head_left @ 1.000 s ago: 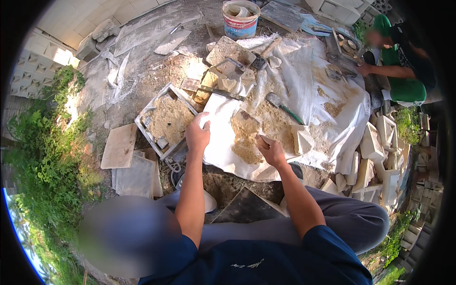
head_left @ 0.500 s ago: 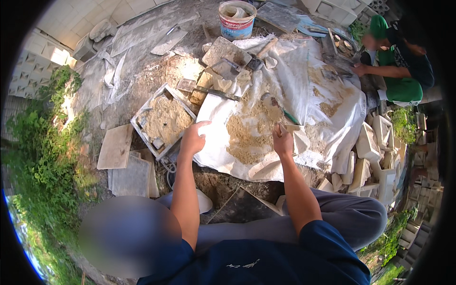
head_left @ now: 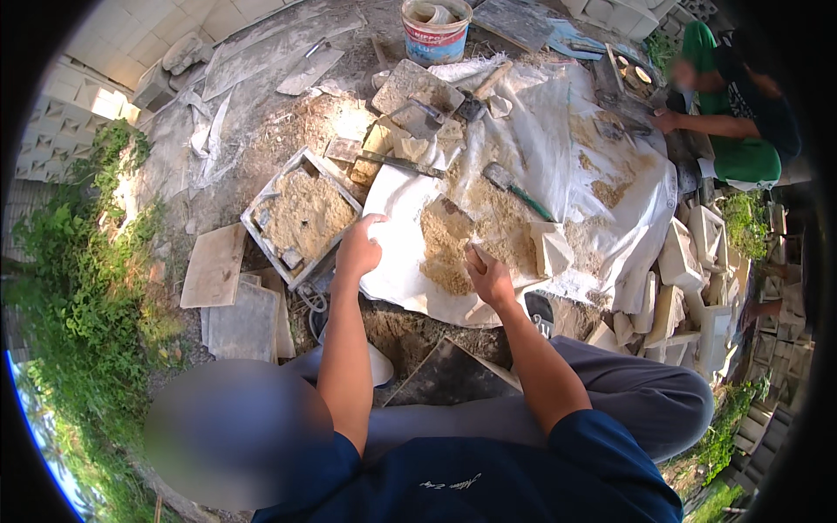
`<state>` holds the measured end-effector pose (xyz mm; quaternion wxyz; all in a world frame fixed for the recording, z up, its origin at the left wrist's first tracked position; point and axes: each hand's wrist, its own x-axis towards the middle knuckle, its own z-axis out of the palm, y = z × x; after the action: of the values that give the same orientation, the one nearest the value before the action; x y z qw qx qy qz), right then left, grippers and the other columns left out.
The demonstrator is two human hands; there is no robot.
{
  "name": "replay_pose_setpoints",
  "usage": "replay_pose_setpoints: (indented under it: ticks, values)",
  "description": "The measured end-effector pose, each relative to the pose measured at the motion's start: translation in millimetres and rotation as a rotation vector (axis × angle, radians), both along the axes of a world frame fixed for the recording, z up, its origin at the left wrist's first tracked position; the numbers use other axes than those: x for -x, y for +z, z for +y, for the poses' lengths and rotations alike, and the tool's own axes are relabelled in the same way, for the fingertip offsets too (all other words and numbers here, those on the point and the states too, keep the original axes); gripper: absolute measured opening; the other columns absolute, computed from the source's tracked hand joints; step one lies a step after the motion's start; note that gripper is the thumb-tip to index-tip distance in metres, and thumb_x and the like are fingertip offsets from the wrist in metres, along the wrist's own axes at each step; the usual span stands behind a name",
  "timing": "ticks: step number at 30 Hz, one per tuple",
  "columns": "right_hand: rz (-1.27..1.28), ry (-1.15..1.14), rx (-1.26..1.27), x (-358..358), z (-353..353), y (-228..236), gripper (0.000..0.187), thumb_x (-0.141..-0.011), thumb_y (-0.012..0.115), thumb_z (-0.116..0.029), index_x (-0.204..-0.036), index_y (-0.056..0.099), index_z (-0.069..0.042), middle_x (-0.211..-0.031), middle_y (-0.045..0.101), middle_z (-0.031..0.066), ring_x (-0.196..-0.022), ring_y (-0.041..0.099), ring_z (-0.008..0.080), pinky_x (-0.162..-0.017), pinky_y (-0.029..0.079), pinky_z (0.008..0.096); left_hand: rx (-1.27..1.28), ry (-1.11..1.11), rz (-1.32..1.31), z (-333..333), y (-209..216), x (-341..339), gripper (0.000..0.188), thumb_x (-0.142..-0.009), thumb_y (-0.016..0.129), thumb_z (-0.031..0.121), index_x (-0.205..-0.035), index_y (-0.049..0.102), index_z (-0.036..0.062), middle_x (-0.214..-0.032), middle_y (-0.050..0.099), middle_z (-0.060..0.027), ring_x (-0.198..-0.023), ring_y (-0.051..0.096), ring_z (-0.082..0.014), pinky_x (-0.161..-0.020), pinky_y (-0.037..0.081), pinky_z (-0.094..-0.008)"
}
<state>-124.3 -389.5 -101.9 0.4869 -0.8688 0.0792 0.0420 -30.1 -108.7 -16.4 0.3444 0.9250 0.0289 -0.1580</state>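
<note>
My right hand (head_left: 491, 277) is closed around the handle of a trowel. Its blade (head_left: 450, 214) reaches over a heap of damp yellowish sand mix (head_left: 443, 261) on a white woven sack sheet (head_left: 397, 279). At the sheet's left edge my left hand (head_left: 357, 251) is closed, with the thumb along the bright raised border. Just left of it stands a square mould frame (head_left: 253, 222) filled with the same sandy mix (head_left: 305, 213). Beyond my right hand lies a green-handled tool (head_left: 520, 191) with a dark broad head.
A bucket (head_left: 436, 33) stands at the far side. Blocks and a flat bar (head_left: 401, 164) lie beyond the sheet. Cast pieces (head_left: 671, 318) are piled at right; flat slabs (head_left: 240, 314) lie at left. A co-worker (head_left: 732, 113) sits far right, one hand at a mould.
My right hand has drawn the trowel left and nearer, away from the green-handled tool, which stays on the sheet. My left hand has barely moved.
</note>
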Motion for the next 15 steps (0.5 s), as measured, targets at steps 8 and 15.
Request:
replay_pose_setpoints:
  ticks: [8,15]
  values:
    - [-0.05,-0.011,0.077,-33.8,-7.4,0.4,0.043,-0.091,0.069,-0.02,-0.133,0.063,-0.009,-0.107,0.07,0.0241,-0.099,0.066,0.0446,-0.084,0.054,0.0466,-0.028,0.005,-0.015,-0.3,6.6,8.8,0.046,-0.09,0.057,0.0,-0.127,0.064,0.025,-0.119,0.07,-0.0172,-0.111,0.065,-0.0392,-0.088,0.052,-0.0458]
    - [0.043,0.173,0.011,-10.0,-25.7,6.3,0.046,-0.089,0.072,-0.021,-0.132,0.064,-0.008,-0.106,0.07,0.0241,-0.098,0.067,0.0432,-0.084,0.054,0.0422,-0.203,0.105,-0.02,-10.6,21.3,2.6,0.033,-0.092,0.061,0.003,-0.122,0.066,0.0154,-0.117,0.07,-0.0173,-0.111,0.064,-0.039,-0.091,0.051,-0.0465]
